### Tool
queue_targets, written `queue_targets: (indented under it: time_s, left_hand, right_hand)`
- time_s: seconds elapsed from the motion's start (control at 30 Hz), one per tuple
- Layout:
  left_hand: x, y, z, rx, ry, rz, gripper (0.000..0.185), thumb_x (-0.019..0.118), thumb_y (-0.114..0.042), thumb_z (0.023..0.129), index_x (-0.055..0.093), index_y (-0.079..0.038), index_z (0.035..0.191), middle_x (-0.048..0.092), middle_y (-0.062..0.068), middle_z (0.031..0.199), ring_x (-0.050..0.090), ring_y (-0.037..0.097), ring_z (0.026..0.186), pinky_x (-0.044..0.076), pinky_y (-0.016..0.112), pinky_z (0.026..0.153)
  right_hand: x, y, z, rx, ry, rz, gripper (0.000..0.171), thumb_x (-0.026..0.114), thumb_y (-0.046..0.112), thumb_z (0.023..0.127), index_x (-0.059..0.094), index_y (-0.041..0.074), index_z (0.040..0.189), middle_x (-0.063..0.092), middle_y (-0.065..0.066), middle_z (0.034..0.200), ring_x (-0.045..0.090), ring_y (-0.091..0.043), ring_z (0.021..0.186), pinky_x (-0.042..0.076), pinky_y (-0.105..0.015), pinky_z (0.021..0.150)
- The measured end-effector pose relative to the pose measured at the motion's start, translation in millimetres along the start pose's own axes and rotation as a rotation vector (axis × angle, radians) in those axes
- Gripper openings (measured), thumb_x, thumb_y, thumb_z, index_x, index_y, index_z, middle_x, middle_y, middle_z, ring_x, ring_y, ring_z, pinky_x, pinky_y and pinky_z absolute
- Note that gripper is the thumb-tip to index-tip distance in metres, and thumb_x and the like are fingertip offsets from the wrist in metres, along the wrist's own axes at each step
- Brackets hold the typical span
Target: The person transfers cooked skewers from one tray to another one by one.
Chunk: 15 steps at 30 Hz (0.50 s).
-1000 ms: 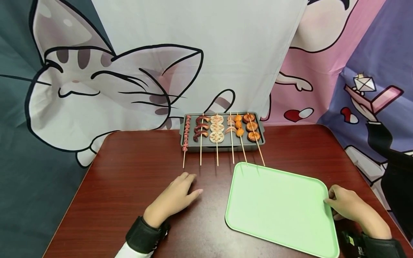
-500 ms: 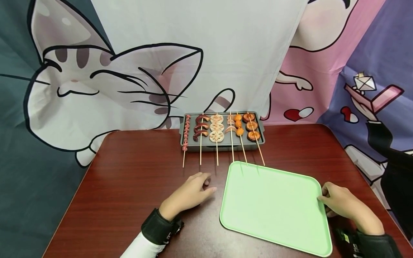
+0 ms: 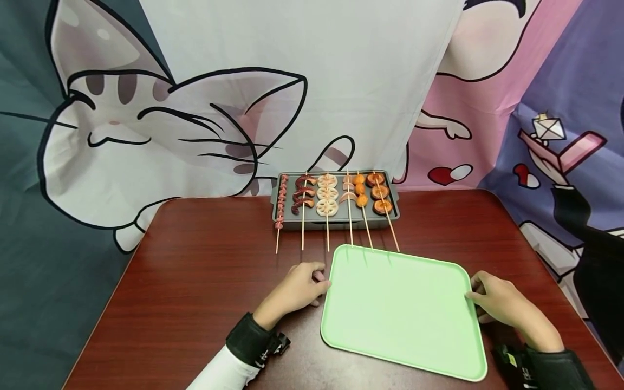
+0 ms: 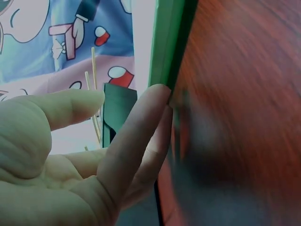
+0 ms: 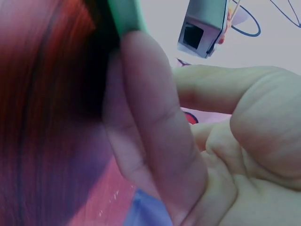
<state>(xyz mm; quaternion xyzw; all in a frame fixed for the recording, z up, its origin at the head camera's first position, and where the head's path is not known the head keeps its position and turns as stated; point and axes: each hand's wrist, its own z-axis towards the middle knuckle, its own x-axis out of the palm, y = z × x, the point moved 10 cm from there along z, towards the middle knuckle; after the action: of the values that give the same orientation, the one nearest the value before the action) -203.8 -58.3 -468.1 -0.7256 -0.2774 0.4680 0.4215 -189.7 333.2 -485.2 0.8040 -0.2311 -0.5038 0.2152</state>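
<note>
the left hand [image 3: 298, 287] lies on the table [image 3: 195, 281] at the left edge of the green tray [image 3: 400, 309]; its fingertips [image 4: 157, 96] touch the tray rim, fingers nearly straight and relaxed, closed round nothing. the right hand [image 3: 497, 300] is at the tray's right edge, fingers [image 5: 141, 70] pressed against the rim; whether it grasps the rim or only pushes it cannot be told. both wrists carry dark straps.

the green tray lies flat on the near right part of the dark red table, between the two hands, with nothing on it. its far edge sits just under the near ends of the skewers [image 3: 363, 216].

at the far middle of the table stands a grey grill pan [image 3: 336, 222]. six skewers lie side by side across it, their sticks pointing toward the near side. behind the table hangs a cartoon cat backdrop [image 3: 146, 124].
</note>
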Motion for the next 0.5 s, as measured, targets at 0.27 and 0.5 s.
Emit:
queue_targets:
  time_s: [0.27,0.5]
  left_hand:
    - [0.8,4.0,2.9,-0.010,-0.017,0.002,0.052,0.069,-0.001,0.095,0.053,0.013,0.142,0.061,0.013,0.096,0.068,0.022,0.066,0.063,0.032,0.058]
    - [-1.1,4.9,2.6,0.016,-0.025,0.077,0.048,0.071,0.010,0.087,0.061,0.010,0.134,0.057,0.015,0.088,0.058,0.013,0.059,0.058,0.023,0.049]
  right_hand:
    - [5.5,9.3,3.0,-0.022,0.014,0.073,0.033,0.063,0.011,0.102,0.052,-0.010,0.124,0.065,-0.015,0.097,0.068,-0.020,0.076,0.063,-0.031,0.059]
    - [13.2,11.8,1.6,-0.024,0.043,0.131,0.028,0.064,0.010,0.101,0.053,-0.008,0.118,0.065,-0.013,0.094,0.068,-0.022,0.075,0.063,-0.031,0.060]
